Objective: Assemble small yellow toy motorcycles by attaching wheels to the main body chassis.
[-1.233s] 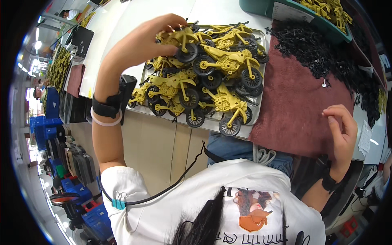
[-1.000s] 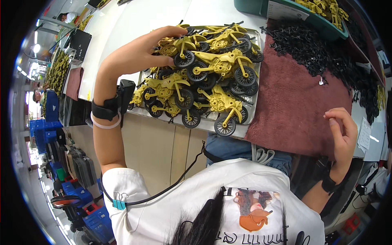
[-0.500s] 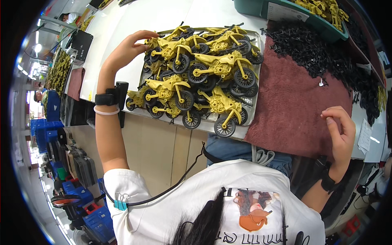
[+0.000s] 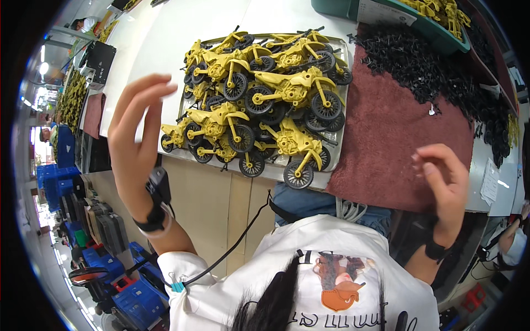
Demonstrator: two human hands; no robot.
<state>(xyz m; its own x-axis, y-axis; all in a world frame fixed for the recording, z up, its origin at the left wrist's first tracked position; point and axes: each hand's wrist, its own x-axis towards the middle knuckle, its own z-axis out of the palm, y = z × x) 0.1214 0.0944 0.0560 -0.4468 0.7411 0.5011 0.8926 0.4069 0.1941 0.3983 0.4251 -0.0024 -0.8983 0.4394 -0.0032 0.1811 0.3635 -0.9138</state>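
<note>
Yellow toy motorcycles (image 4: 290,88) with black wheels lie heaped on a shallow white tray (image 4: 343,132). My left hand (image 4: 135,118) is in the air just left of the tray, fingers stretched and apart, with nothing in it. Over the near right part of a reddish-brown cloth (image 4: 381,149) hovers my right hand (image 4: 447,174). Its fingers curve loosely, the thumb stands off from them, and it holds nothing I can see.
A pile of small black plastic parts (image 4: 403,60) covers the cloth's far side. Behind it stands a green bin (image 4: 337,10) with yellow parts. White paper sheets (image 4: 490,182) lie at the right. Blue crates (image 4: 135,303) are stacked at the lower left.
My left hand has come off the toy motorcycles at the tray's far left corner and moved left and nearer to me. My right hand has shifted slightly left.
</note>
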